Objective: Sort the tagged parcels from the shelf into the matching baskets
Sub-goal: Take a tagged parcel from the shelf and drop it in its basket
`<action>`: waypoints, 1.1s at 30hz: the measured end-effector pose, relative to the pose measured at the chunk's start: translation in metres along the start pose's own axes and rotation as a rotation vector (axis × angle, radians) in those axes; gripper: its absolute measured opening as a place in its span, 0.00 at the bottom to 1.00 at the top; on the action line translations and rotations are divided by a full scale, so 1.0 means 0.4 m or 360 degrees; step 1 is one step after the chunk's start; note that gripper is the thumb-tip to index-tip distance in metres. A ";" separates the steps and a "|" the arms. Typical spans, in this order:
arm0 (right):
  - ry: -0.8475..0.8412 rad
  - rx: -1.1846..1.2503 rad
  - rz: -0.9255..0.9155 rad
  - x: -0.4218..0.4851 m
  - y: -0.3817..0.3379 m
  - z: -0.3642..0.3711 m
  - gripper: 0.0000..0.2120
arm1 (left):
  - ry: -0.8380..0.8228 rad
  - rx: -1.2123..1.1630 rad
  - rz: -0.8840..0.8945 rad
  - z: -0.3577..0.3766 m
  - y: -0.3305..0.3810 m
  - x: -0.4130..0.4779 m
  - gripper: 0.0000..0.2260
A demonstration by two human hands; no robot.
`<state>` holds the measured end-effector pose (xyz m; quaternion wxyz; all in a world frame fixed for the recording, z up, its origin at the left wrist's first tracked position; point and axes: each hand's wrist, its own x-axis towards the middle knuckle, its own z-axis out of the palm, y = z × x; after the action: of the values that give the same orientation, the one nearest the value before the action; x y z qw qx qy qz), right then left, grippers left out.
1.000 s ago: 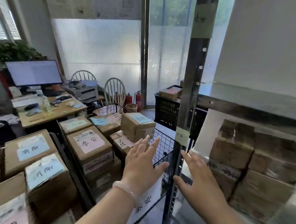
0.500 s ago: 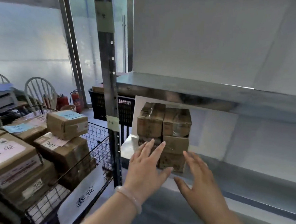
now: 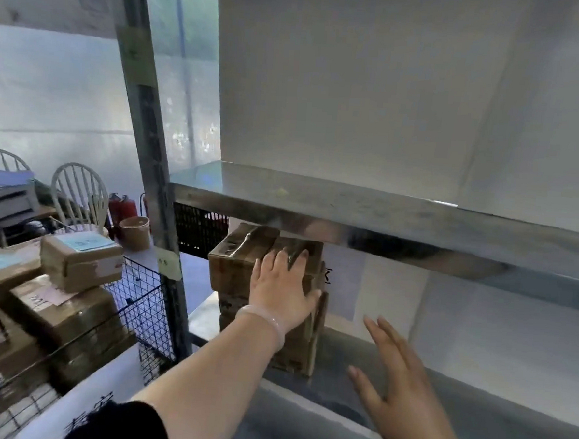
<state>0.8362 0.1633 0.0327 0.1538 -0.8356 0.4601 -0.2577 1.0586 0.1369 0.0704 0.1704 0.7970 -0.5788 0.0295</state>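
The stack of cardboard parcels [image 3: 241,321] stands at the left end of the lower shelf [image 3: 507,402], where the nearer left hand [image 3: 282,293] rests with straight fingers on the top parcel [image 3: 234,261]; the right hand [image 3: 396,385] hovers open, apart to its right.

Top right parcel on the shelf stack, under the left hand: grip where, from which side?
Come at the top right parcel from the open front: the upper shelf sits close above. Its left face abuts the neighbouring parcel, so probably grip front-top edge with the left hand, free right face with the right hand.
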 end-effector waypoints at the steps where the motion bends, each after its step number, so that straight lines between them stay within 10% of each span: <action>1: -0.0002 0.0017 -0.0017 0.007 0.020 -0.001 0.31 | 0.0009 0.0056 -0.0025 0.013 0.005 0.008 0.31; 21: -0.0135 0.0327 -0.0262 0.116 0.203 -0.001 0.34 | 0.0128 0.0142 -0.0288 0.054 0.068 0.040 0.26; 33: -0.0181 0.0416 -0.0404 0.143 0.164 0.004 0.30 | 0.0885 -0.0734 -0.0266 0.050 0.052 -0.118 0.20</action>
<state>0.8171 0.0801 0.0156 0.2530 -0.8731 0.3042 -0.2849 1.0207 0.1682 0.0450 0.4979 0.7437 -0.4348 0.0996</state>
